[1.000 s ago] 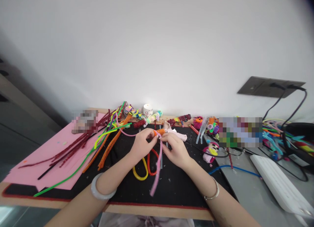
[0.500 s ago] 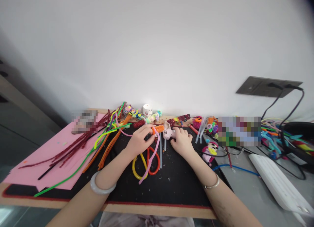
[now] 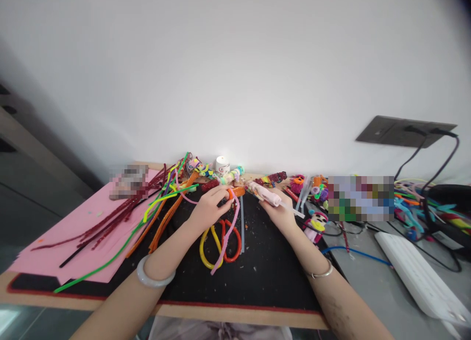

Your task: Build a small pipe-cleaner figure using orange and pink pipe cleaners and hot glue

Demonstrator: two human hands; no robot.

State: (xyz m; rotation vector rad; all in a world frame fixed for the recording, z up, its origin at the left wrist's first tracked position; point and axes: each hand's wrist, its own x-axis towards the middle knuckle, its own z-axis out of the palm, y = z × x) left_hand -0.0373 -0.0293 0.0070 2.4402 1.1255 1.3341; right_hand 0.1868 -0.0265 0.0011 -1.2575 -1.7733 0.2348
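My left hand is closed around a short orange pipe-cleaner bundle, whose end sticks out to the right. A pink pipe cleaner hangs from it toward me. My right hand grips a pale pink hot glue gun. Its nozzle points left, close to the orange bundle; whether they touch I cannot tell. A clear glue stick juts from the gun's rear. Below my left hand lie scissors with one yellow and one red handle loop; their blades are hidden. Another glue stick lies beside them.
Pink sheets lie at left under dark red pipe cleaners and a green one. A white round container stands at the back. To the right are a small plush-like figure, a white power strip and black cables.
My right hand has lifted and turned the glue gun, so its rear now points right toward me with the glue stick showing. My left hand stays nearly still with the orange bundle.
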